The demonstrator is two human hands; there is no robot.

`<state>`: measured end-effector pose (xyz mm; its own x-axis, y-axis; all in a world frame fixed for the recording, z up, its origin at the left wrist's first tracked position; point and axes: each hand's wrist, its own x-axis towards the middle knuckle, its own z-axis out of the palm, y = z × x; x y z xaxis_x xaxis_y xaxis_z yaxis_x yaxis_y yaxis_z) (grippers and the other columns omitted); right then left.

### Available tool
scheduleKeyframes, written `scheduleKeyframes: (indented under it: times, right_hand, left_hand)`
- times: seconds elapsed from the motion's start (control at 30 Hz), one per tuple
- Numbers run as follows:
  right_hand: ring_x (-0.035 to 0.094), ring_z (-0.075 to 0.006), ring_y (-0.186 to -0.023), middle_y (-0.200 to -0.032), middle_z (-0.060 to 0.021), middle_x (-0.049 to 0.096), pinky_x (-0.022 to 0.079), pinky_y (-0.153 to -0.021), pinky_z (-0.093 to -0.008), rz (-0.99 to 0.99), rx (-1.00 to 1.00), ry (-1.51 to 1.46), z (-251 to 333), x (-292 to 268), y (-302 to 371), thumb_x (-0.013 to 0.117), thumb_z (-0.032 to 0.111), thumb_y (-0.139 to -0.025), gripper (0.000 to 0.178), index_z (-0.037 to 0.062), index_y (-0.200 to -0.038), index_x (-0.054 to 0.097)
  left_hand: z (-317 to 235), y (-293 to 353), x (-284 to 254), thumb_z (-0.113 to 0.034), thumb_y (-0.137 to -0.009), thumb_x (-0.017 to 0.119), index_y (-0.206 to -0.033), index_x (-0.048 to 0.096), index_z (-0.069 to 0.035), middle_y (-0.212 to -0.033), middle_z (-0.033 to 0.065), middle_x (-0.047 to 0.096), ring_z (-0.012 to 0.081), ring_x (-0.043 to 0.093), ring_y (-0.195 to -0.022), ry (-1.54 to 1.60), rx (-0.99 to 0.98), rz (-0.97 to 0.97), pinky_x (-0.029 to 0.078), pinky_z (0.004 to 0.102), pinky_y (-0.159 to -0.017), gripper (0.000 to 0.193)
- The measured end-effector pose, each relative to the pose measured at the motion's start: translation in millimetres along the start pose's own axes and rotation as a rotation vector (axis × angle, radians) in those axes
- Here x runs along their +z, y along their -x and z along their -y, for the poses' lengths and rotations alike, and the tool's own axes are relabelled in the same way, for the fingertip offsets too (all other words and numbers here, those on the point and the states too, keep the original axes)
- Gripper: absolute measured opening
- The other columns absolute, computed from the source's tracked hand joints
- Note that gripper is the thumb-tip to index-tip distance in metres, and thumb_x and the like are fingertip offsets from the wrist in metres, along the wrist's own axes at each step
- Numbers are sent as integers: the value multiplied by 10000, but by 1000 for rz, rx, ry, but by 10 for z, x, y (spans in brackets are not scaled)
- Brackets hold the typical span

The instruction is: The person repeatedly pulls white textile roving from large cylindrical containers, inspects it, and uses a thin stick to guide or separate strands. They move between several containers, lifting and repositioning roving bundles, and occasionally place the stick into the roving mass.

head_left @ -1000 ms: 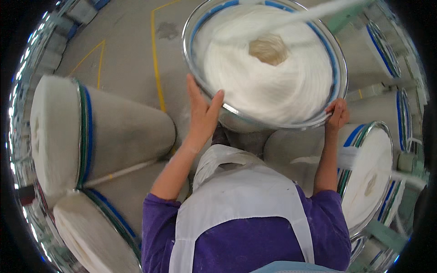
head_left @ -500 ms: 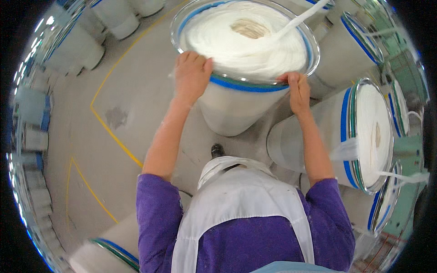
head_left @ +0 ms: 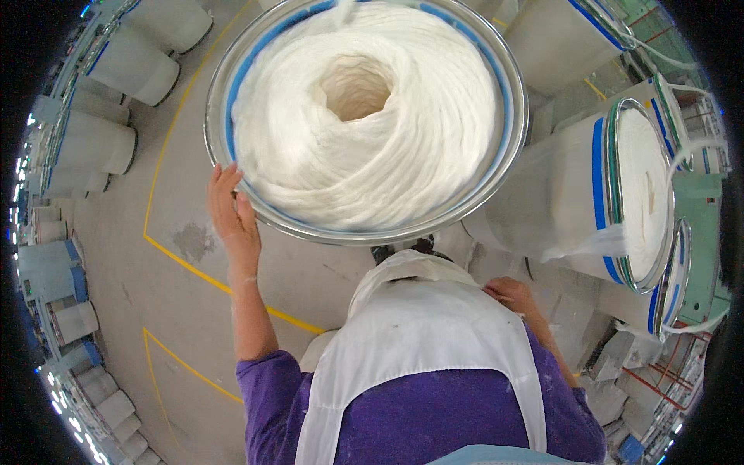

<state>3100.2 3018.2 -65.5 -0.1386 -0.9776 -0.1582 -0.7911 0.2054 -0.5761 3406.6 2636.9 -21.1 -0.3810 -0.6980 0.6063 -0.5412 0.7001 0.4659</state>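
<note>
A large pale sliver can (head_left: 366,239) with a shiny metal rim and a blue band inside stands right before me. Coils of thick white fibre sliver (head_left: 434,116) fill it around a deep hole in the middle. My left hand (head_left: 232,209) lies against the near left side of the rim, fingers stretched and thumb beside the edge. Away from the can, my right hand (head_left: 510,293) is low beside the right side of my white apron (head_left: 434,325). Its fingers are curled, and whatever they hold, if anything, is hidden.
To the right, another full can (head_left: 558,186) leans in the fisheye view, sliver trailing from its top towards green machinery (head_left: 697,201). Several more cans (head_left: 136,66) line the far left. Yellow lines (head_left: 186,262) mark the grey floor.
The can now appears closer to me and more upright, its top filling more of the view. My right hand has left the rim and dropped to my apron; my left hand has shifted left along the rim.
</note>
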Motion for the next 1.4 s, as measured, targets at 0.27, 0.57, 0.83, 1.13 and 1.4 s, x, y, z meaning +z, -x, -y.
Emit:
scheduleKeyframes:
  times: [0.27, 0.57, 0.83, 1.13, 1.4]
  right_hand:
    - [615, -289, -953, -1060, -110, 631, 488, -797, -372, 272, 264, -139, 23, -1028, -522, 668, 280, -821, 351, 101, -1119, 618]
    - [542, -256, -1067, -1007, -58, 622, 400, -967, -442, -62, -532, 584, 132, -1522, -1966, 611, 539, -753, 501, 90, -975, 634]
    - [574, -245, -888, -869, -49, 614, 447, -856, -390, 388, -458, 432, 654, -1174, -1867, 561, 611, -763, 527, 109, -903, 638]
    - [509, -352, -1172, -1247, -185, 565, 373, -1005, -399, 1473, -15, 377, 829, -722, -3193, 353, 624, -913, 668, 94, -1261, 563]
    - [500, -338, -1201, -1288, -200, 530, 373, -1014, -429, 879, -267, 465, 1047, -289, -3073, 454, 381, -917, 485, 50, -1257, 553]
  left_hand:
    - [-905, -225, -173, -150, -908, 569, -926, 648, 6, -881, 142, 653, 315, 624, -753, 430, -286, 946, 485, 371, -701, 176]
    - [-1392, -362, 972, -538, -955, 338, -1267, 532, -33, -1234, 234, 549, 344, 492, -1185, 422, -485, 1780, 349, 364, -1007, 624]
    - [-805, -157, 654, -517, -939, 407, -1332, 480, -29, -1365, 231, 452, 344, 448, -1249, 129, -391, 1732, 307, 370, -1076, 630]
    - [-77, -486, 59, -289, -918, 498, -1061, 629, 55, -1039, 240, 638, 352, 616, -949, -187, -536, 1367, 450, 364, -900, 395]
    - [-134, -641, -218, -284, -864, 569, -823, 691, 53, -807, 198, 671, 233, 660, -810, -343, -619, 1463, 503, 324, -755, 361]
